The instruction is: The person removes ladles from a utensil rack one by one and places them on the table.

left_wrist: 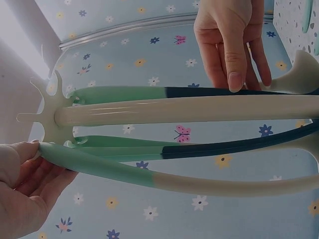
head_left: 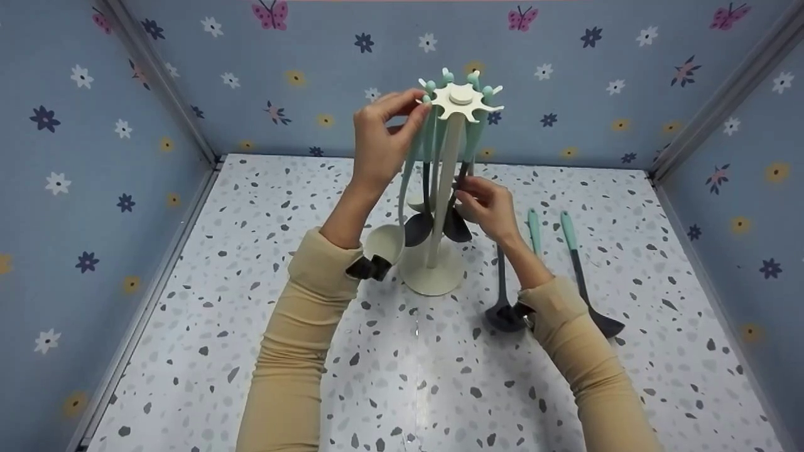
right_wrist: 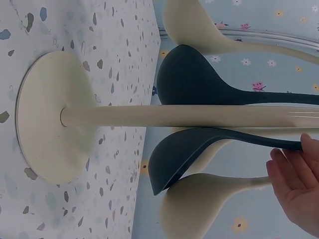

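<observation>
A cream utensil stand (head_left: pixel 449 182) rises from a round base (right_wrist: pixel 50 119), its hooked top (head_left: pixel 460 103) hung with several green-handled utensils. Up at the hooks my left hand (head_left: pixel 386 132) pinches the green handle end of a cream ladle (left_wrist: pixel 214 188); the ladle's bowl (head_left: pixel 384 243) hangs low at the left. My right hand (head_left: pixel 490 204) holds the dark shaft of a spatula (right_wrist: pixel 184 154) between thumb and fingers, right of the pole. Another dark-headed utensil (right_wrist: pixel 194 74) hangs left of the pole. A cream ladle (right_wrist: pixel 192 204) hangs close by the spatula.
On the speckled table (head_left: pixel 377 376) at the right lie a dark ladle (head_left: pixel 502 314), partly under my right wrist, and a dark spatula (head_left: pixel 606 323) with a green handle. Between them another green handle (head_left: pixel 534 226) shows. Flowered panels (head_left: pixel 389 63) enclose the back and sides.
</observation>
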Demonstrator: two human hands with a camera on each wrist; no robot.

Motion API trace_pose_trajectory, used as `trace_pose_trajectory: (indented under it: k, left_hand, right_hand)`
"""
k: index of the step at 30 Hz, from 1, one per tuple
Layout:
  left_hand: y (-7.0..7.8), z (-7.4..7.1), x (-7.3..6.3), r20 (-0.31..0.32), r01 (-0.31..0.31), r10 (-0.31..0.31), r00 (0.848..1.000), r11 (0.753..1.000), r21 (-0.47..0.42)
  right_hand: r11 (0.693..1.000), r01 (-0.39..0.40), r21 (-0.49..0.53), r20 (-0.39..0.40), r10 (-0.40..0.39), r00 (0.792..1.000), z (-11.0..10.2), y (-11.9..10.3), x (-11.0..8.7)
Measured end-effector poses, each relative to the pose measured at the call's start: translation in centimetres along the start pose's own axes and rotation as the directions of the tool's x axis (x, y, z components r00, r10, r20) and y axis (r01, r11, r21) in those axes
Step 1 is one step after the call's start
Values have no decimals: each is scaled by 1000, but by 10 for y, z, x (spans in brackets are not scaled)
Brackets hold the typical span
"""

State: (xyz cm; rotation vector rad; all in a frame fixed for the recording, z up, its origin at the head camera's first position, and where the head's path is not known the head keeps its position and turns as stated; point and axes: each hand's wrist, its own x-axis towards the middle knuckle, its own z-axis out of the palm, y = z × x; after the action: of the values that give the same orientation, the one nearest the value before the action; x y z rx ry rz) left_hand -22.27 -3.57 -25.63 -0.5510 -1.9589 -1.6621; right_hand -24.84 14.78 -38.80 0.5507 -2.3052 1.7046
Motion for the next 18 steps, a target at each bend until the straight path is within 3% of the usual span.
trace_pose_trajectory:
  k: [11,18]
  left_hand:
    - [2,-1,-1,10,-25,25,1000,999,30]
    - [2,-1,-1,10,-39,38,999,999,35]
  right_hand:
    - [998,21,58,-80,-16,997,3,2,-1]
    - [992,44,115,-52,-38,998,2,4,-5]
